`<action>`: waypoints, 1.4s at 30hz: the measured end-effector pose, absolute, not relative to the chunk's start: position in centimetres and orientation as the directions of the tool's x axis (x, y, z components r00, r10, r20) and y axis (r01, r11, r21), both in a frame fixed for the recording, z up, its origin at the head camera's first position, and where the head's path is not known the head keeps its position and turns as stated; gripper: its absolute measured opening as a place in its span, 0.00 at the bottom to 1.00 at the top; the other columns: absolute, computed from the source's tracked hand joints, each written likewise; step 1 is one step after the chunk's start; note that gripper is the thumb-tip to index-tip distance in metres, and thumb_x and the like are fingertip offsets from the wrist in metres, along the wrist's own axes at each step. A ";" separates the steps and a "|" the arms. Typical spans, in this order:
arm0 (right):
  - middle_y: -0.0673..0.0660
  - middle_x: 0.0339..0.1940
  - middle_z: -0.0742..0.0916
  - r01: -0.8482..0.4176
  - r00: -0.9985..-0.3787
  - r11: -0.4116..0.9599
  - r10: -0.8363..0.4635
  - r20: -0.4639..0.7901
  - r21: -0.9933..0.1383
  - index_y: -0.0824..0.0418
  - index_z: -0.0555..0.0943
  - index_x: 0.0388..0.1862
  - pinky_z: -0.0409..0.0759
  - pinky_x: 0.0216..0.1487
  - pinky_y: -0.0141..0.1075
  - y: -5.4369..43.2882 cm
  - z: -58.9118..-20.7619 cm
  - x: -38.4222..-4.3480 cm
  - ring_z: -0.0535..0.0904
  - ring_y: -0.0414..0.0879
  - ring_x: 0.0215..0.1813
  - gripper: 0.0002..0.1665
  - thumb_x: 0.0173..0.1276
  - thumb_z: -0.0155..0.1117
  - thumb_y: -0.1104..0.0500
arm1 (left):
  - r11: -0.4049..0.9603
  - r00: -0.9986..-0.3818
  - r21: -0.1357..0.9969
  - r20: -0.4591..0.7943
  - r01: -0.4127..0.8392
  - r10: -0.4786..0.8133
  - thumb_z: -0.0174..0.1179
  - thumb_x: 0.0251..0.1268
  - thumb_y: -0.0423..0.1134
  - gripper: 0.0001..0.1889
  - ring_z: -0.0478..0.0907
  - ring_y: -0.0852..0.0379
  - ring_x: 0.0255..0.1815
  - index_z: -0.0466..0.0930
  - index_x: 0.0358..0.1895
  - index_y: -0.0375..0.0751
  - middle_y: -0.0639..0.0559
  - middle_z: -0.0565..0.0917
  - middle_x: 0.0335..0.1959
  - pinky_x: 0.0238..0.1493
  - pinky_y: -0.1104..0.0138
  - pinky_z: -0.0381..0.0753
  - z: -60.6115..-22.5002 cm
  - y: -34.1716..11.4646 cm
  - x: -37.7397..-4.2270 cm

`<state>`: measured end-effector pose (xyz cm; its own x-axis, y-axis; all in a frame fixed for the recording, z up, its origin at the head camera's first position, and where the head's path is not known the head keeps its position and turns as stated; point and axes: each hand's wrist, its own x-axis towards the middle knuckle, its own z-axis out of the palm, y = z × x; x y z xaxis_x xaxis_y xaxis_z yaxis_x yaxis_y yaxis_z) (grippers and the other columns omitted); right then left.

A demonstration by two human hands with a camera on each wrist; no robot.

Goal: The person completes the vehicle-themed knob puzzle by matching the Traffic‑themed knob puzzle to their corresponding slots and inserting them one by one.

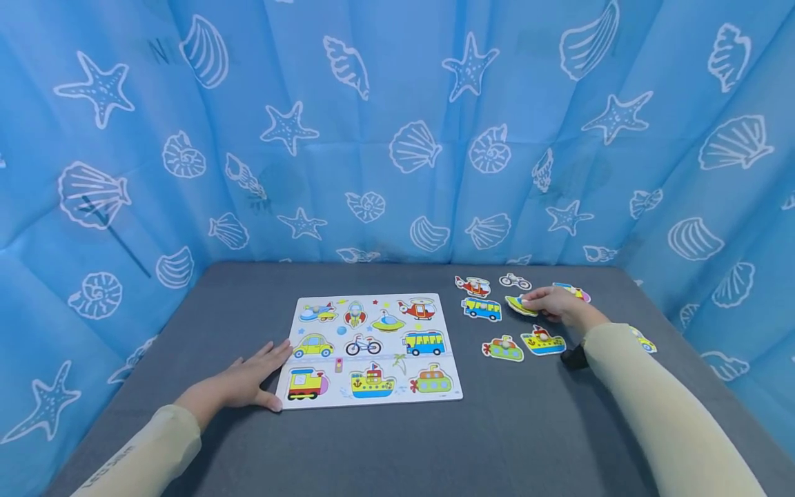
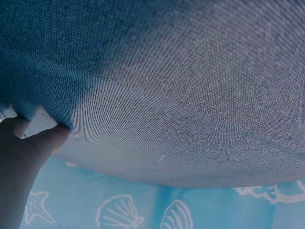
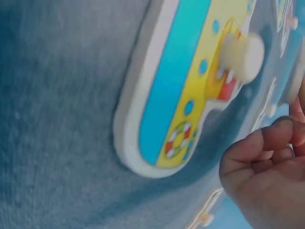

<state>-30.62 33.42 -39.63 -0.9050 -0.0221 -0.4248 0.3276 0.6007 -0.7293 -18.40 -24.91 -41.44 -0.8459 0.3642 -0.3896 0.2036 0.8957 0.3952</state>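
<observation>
Right hand [image 1: 562,307] pinching the saucer piece [image 1: 520,306], tilted, well right of the board [image 1: 391,347]. Left hand [image 1: 254,376] grips nothing, fingers extended, touching the board's left edge. Board's a flat white rectangle, printed vehicles. Boat piece [image 1: 543,341]: thick slab, rounded edges, pale round knob. Grey cloth [image 1: 515,428], coarse weave. Bus piece [image 1: 481,309] sits between saucer and board; bike piece [image 1: 515,281] just behind, submarine piece [image 1: 503,348] in front. Creased blue curtain [image 1: 385,83] at back.

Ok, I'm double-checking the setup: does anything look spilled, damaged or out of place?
Nothing stands out as spilled or damaged. The saucer is tilted, but the right hand is holding it. The board lies flat, its left edge by the left hand.
</observation>
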 end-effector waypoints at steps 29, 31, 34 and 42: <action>0.52 0.37 0.80 0.015 -0.932 0.622 -0.275 -0.235 -0.783 0.74 0.76 0.54 0.71 0.39 0.39 27.1 -37.6 -29.1 0.70 0.46 0.37 0.20 0.75 0.55 0.58 | 0.896 -0.862 0.396 -0.364 0.199 0.353 0.73 0.47 0.56 0.58 0.38 0.34 0.77 0.48 0.77 0.38 0.39 0.47 0.78 0.65 0.30 0.37 -41.1 -24.7 -17.9; 0.51 0.33 0.79 0.010 -0.930 0.608 -0.285 -0.230 -0.794 0.75 0.76 0.54 0.70 0.37 0.38 26.6 -37.7 -29.1 0.69 0.46 0.36 0.19 0.75 0.55 0.59 | 0.897 -0.863 0.395 -0.364 0.199 0.352 0.73 0.46 0.55 0.58 0.38 0.33 0.77 0.48 0.77 0.38 0.39 0.47 0.78 0.65 0.30 0.37 -41.1 -24.7 -17.9; 0.50 0.31 0.78 -0.001 -0.928 0.593 -0.300 -0.219 -0.805 0.74 0.77 0.52 0.71 0.38 0.38 25.9 -37.9 -29.2 0.70 0.46 0.36 0.17 0.75 0.55 0.60 | 0.895 -0.862 0.398 -0.363 0.200 0.354 0.73 0.46 0.55 0.58 0.38 0.33 0.76 0.48 0.77 0.38 0.39 0.47 0.78 0.65 0.30 0.37 -41.1 -24.7 -17.8; 0.52 0.32 0.79 -0.024 -0.931 0.594 -0.306 -0.199 -0.804 0.72 0.79 0.48 0.71 0.37 0.41 24.1 -37.9 -29.1 0.71 0.51 0.37 0.15 0.74 0.57 0.60 | 0.899 -0.864 0.384 -0.357 0.211 0.355 0.73 0.45 0.57 0.59 0.38 0.34 0.77 0.48 0.77 0.38 0.39 0.47 0.78 0.64 0.30 0.38 -41.3 -24.7 -18.1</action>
